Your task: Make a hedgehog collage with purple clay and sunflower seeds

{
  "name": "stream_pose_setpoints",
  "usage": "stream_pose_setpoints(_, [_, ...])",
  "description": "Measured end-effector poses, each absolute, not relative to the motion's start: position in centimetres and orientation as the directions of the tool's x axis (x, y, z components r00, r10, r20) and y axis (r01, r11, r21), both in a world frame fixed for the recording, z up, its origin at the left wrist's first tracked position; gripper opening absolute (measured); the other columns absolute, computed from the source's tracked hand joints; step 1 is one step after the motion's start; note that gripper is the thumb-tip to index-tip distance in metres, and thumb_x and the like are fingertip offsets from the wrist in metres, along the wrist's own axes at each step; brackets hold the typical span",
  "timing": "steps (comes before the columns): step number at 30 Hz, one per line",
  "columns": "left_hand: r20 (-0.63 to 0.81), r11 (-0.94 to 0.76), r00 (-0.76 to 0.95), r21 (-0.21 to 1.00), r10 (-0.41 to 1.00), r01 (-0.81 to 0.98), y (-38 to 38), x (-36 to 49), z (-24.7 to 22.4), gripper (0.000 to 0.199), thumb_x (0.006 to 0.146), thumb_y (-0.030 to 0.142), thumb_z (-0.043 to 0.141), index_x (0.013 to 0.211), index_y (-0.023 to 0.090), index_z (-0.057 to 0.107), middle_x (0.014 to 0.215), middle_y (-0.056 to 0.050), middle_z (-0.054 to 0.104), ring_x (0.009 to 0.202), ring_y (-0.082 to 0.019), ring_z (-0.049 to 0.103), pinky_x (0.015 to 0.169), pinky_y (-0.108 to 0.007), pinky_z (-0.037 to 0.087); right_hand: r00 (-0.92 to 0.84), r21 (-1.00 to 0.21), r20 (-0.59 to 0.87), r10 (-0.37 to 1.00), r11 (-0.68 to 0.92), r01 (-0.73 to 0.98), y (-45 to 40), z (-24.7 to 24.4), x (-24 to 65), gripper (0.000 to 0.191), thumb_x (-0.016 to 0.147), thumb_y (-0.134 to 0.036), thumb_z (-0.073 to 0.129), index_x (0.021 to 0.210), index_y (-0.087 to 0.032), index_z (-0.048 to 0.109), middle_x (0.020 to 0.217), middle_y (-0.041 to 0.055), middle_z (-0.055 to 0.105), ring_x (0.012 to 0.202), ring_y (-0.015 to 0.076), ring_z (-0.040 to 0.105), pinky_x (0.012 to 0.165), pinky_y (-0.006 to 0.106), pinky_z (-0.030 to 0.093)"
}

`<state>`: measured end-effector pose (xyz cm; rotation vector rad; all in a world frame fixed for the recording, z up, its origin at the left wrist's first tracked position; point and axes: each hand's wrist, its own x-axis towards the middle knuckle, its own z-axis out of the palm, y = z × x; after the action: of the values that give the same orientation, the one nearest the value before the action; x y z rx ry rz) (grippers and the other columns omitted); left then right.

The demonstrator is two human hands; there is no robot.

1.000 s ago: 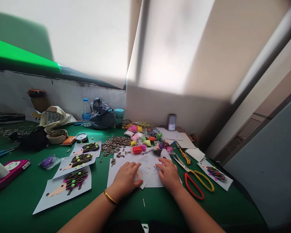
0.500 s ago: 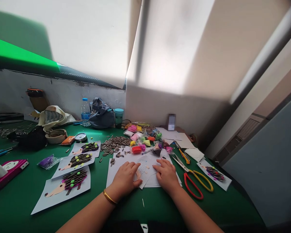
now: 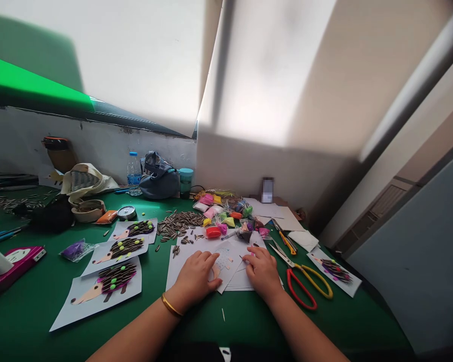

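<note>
My left hand (image 3: 198, 275) lies over the left part of a paper with a hedgehog drawing (image 3: 223, 260), thumb and forefinger apart on either side of the drawing's lower left. The drawn body is pale with small marks, and a peach-coloured face piece (image 3: 215, 271) shows by my thumb. At the paper's right side is my right hand (image 3: 263, 271), fingers curled together. A tiny dark bit shows at its fingertips, too small to name. More white sheets (image 3: 239, 284) lie underneath. A small pink piece (image 3: 253, 254) is partly hidden behind the right fingers.
Striped sunflower seeds (image 3: 181, 223) are heaped beyond the papers, beside bagged coloured clay (image 3: 213, 211). Scissors (image 3: 300, 271) lie open at right. Finished hedgehog pictures (image 3: 117, 281) lie at left, another hedgehog picture (image 3: 334, 269) at far right. A toothpick (image 3: 223, 314) lies in front.
My right hand has shifted slightly right and its fingers have drawn in, with a tiny dark bit now showing at the tips. My left hand stays on the drawing.
</note>
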<state>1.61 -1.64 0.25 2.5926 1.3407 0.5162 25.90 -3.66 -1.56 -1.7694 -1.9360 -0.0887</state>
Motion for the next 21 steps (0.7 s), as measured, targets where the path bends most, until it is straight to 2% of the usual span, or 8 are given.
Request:
stream_pose_setpoints(14, [0.225, -0.578, 0.533, 0.308, 0.816, 0.755, -1.74, 1.59, 0.29, 0.065, 0.077, 0.042, 0.070, 0.137, 0.024, 0.050, 0.120, -0.008, 0.060, 0.109, -0.029, 0.051, 0.098, -0.042, 0.040, -0.130, -0.170, 0.362, 0.923, 0.202, 0.964, -3.19, -1.56, 25.44, 0.032, 0.076, -0.008, 0.053, 0.097, -0.027, 0.066, 0.131, 0.0039, 0.060, 0.128, 0.0249, 0.042, 0.101, 0.043, 0.030])
stream_pose_setpoints(18, [0.230, -0.582, 0.535, 0.303, 0.813, 0.755, -1.75, 1.64, 0.43, 0.066, 0.076, 0.041, 0.071, 0.136, 0.023, 0.051, 0.119, -0.008, 0.061, 0.109, -0.029, 0.051, 0.097, -0.042, 0.041, -0.198, -0.200, 0.368, 0.908, 0.286, 0.937, -3.26, -1.57, 25.43, 0.031, 0.074, -0.007, 0.051, 0.093, -0.027, 0.066, 0.132, 0.0015, 0.059, 0.129, 0.0239, 0.041, 0.103, 0.042, 0.029])
stream_pose_setpoints(21, [0.227, -0.579, 0.533, 0.302, 0.815, 0.757, -1.77, 1.64, 0.47, 0.066, 0.076, 0.041, 0.071, 0.136, 0.024, 0.050, 0.119, -0.008, 0.061, 0.108, -0.029, 0.051, 0.097, -0.041, 0.041, -0.161, -0.253, 0.403, 0.901, 0.278, 0.926, -3.28, -1.76, 25.65, 0.033, 0.074, -0.006, 0.049, 0.094, -0.026, 0.066, 0.129, 0.0018, 0.061, 0.127, 0.0229, 0.043, 0.103, 0.040, 0.030])
